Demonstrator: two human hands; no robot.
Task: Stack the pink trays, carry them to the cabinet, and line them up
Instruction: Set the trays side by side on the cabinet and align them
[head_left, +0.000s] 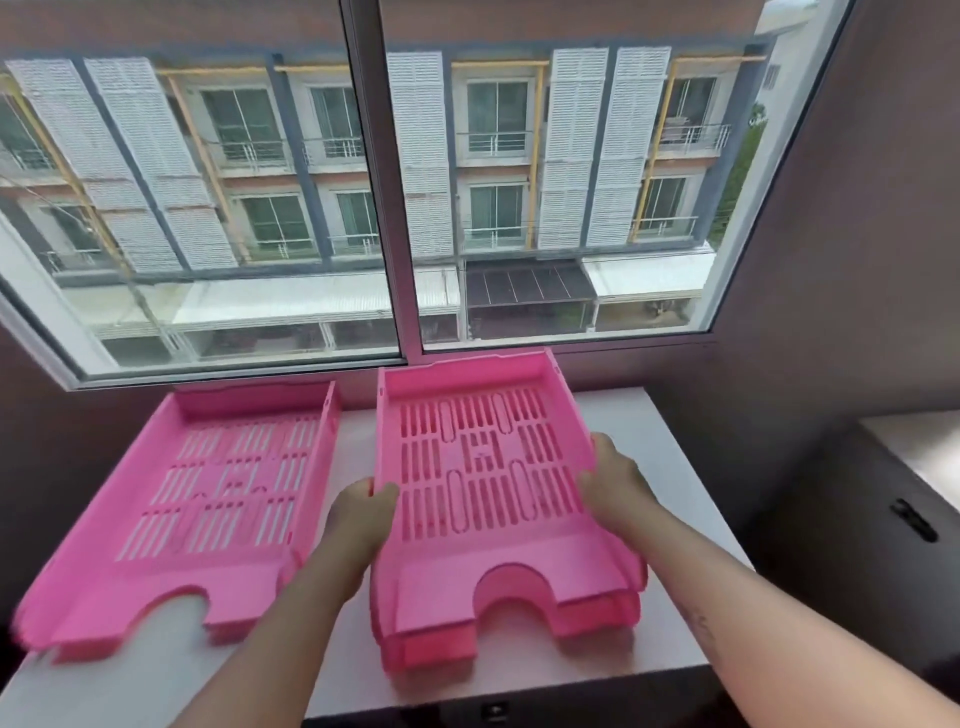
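Note:
A stack of pink slotted trays sits on the white cabinet top under the window, right of centre. My left hand grips the stack's left wall with the thumb inside the rim. On the right wall, my right hand holds the same stack. A single pink tray lies flat on the left of the top, apart from both hands, its notched front edge hanging near the cabinet's front.
A large window with a centre frame post stands directly behind the trays. A dark wall closes the right side. Lower at the right stands a dark cabinet with a black handle.

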